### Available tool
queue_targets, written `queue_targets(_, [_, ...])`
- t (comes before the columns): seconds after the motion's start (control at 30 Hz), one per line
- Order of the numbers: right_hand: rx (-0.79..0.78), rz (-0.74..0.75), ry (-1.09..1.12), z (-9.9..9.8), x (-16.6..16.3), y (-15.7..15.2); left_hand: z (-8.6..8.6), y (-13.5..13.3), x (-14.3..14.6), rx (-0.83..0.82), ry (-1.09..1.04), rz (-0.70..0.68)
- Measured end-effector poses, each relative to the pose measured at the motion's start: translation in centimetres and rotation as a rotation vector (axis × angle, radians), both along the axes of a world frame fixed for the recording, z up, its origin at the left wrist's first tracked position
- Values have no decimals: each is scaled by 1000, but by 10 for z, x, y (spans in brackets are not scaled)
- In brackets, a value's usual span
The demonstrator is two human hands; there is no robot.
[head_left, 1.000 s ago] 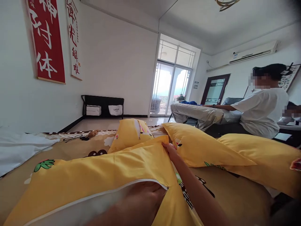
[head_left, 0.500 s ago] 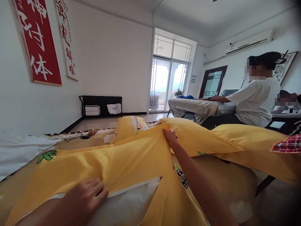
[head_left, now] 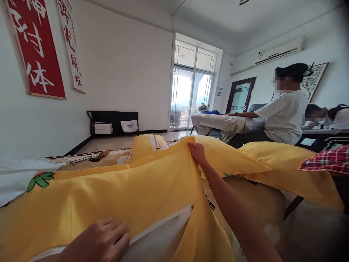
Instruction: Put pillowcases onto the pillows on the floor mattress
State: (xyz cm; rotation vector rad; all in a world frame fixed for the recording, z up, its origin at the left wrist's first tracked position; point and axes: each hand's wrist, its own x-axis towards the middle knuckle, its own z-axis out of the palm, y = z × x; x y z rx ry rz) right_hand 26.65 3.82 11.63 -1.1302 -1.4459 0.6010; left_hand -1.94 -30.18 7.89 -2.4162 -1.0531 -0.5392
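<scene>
A yellow pillowcase lies over a white pillow on the bed in front of me. My right hand is stretched out and pinches the far corner of the pillowcase, holding it up. My left hand rests near the open edge of the case, fingers curled on the yellow fabric beside the white pillow that pokes out.
Further yellow pillows lie to the right, another behind. A white sheet lies at left. A person in a white shirt sits at right, handling grey fabric. A red plaid cloth shows at right.
My left hand came out from inside the pillowcase and now rests on its outside. My right hand lifted the far corner higher. The view turned slightly right.
</scene>
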Motion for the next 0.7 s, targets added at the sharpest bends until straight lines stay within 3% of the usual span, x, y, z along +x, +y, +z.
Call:
queue_targets(0.1, [-95, 98, 67, -14, 0, -6, 2, -1, 3, 17, 12, 15])
queue_targets(0.23, [-176, 231, 87, -40, 2, -24, 7, -2, 6, -100, 126, 123])
queue_targets(0.33, [-180, 225, 74, -52, 2, -27, 10, 1, 8, -171, 179, 195])
queue_targets(0.5, [-42, -11, 73, -46, -11, -11, 11, 6, 9, -271, 172, 259])
queue_targets(0.63, [116, -66, -52, -33, -19, -15, -4, 6, -9, -23, 98, 277])
queue_targets(0.7, [186, -49, -133, -26, -18, -24, -19, 4, -34, 79, 62, 410])
